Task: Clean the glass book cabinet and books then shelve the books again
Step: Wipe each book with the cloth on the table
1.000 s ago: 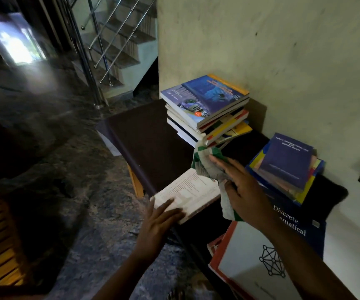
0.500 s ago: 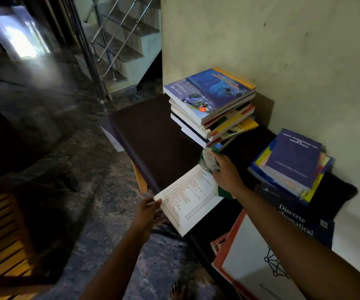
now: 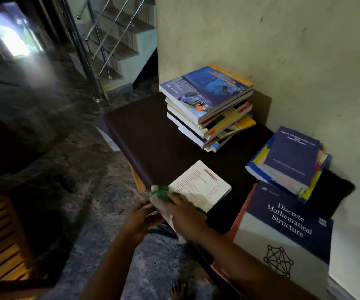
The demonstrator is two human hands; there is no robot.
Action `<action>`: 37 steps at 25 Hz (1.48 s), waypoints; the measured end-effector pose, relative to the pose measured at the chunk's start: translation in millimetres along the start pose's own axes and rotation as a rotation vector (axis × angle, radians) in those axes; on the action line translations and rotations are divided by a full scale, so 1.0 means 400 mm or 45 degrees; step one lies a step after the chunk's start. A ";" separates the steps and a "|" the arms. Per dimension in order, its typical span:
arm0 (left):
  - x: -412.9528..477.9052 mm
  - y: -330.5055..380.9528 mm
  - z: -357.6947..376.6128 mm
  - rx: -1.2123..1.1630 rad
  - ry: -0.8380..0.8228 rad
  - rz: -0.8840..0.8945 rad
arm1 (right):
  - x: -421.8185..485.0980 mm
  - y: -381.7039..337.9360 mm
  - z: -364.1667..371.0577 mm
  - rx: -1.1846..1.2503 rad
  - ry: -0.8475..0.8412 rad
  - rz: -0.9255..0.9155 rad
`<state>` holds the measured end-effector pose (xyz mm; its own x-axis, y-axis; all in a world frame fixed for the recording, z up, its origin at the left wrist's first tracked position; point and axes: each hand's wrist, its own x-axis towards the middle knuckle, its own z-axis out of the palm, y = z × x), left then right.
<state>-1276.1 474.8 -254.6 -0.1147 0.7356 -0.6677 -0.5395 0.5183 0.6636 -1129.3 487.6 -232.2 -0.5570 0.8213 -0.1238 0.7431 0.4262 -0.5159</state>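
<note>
Head view:
- White-covered book [image 3: 202, 185] flat at near edge of dark surface [image 3: 153, 131], set diagonally, one corner pointing far.
- Lies just far-right of both hands; right hand [image 3: 185, 215] nearer, already on its near-left corner.
- Right hand bunched over green-white cloth [image 3: 160, 191], pressing it onto cover; cloth tail trailing under palm.
- Left hand [image 3: 137, 221] curled at near corner, touching cloth or book edge; cannot tell which, nor whether clamped.
- Versus half a second ago: cloth swept from far corner to near-left corner; hands now almost together.

The table [image 3: 153, 131] has a dark matt cover; the top book [image 3: 205, 89] is glossy; the railing [image 3: 87, 68] is shiny metal.
</note>
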 end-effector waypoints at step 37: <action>-0.155 -0.211 0.357 1.481 -1.402 2.196 | -0.574 0.130 -0.431 0.254 0.884 0.380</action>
<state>-1104.3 447.5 -221.1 0.7575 0.2665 0.5960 0.0885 -0.9464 0.3107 -898.6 386.7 -84.4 0.0644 0.9678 0.2433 0.7077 0.1275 -0.6949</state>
